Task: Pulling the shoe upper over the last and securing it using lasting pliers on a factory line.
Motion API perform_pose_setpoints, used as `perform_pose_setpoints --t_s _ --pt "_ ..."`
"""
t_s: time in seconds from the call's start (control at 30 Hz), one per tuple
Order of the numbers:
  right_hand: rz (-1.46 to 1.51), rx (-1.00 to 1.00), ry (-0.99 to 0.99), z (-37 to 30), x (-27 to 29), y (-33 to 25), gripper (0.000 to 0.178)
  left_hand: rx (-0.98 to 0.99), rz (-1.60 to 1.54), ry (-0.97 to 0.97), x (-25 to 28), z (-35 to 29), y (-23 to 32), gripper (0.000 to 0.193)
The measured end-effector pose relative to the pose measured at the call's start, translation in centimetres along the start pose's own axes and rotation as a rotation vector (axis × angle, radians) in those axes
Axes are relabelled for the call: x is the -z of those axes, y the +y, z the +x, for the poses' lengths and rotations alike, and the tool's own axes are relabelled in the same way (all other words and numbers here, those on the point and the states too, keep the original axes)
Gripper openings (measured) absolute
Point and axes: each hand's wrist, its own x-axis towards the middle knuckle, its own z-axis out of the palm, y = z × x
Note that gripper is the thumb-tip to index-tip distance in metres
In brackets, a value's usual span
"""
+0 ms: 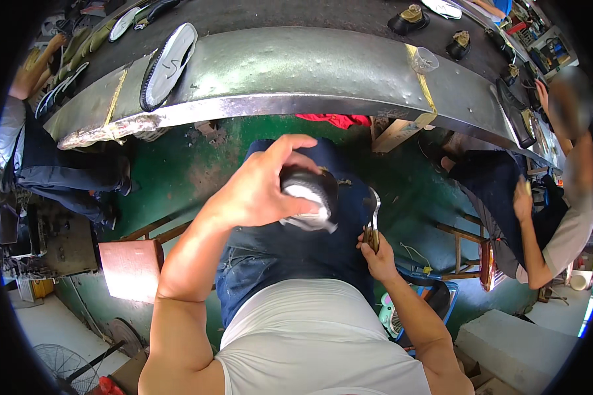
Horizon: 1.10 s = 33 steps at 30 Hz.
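Above my lap, my left hand (260,191) grips a dark shoe (329,187) with a white underside or lining, the thumb pressed on the white part. Motion blurs the shoe, and my palm and fingers hide part of it. Lower and to the right, beside my thigh, my right hand (380,262) is closed round the brownish handle of a metal hand tool (375,205). Its shiny, curved head points up and away from me, apart from the shoe. The exact kind of tool cannot be made out.
A metal-edged bench (296,69) runs across ahead, bearing a pale-soled shoe (171,66), a clear plastic cup (424,60) and dark shoes (408,21). Seated people work at left (59,171) and right (540,243). A stool (132,266) stands at my left.
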Motion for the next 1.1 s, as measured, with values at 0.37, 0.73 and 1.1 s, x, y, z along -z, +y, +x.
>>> perform_pose_setpoints --t_s 0.37,0.73,1.1 --pt "-0.531 -0.020 -0.372 1.6 1.8 -7.8 0.036 0.204 0.000 -0.091 -9.5 -3.9 -11.6 0.040" --pt "-0.772 -0.244 -0.827 6.9 0.5 -14.3 0.037 0.209 0.486 0.059 -12.5 -6.4 -9.9 0.023" --pt "-0.511 -0.211 -0.323 3.3 -6.7 -7.4 0.034 0.709 -0.988 0.244 -13.6 -5.7 -14.8 0.063"
